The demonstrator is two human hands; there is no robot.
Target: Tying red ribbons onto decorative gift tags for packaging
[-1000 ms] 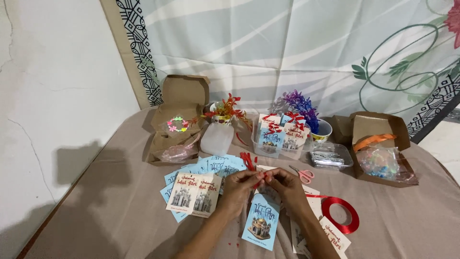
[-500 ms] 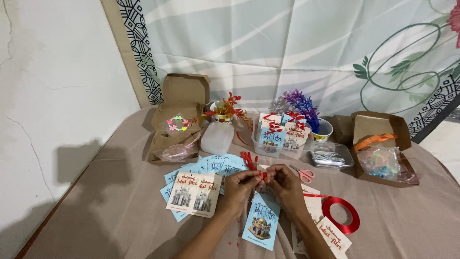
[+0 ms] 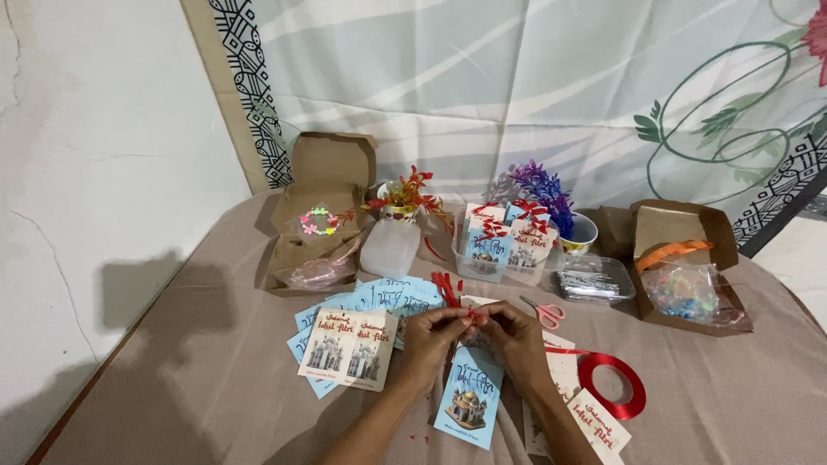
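Big tabletop point(image 3: 172, 379) under a beige cloth. Two open cardboard boxes: the left box point(image 3: 327, 172) has a small colourful ring and a clear bag, the right box point(image 3: 680, 228) has an orange strip and a bag of colourful bits. A clear tub point(image 3: 504, 258) between them holds blue cards with red bows. Ribbon roll point(image 3: 612, 385) sits right of the hands. Front centre, left hand point(image 3: 431, 336) and right hand point(image 3: 512, 340) meet, fingers pinched narrow on a bit of red ribbon point(image 3: 474, 317), just above a blue card point(image 3: 469, 400).
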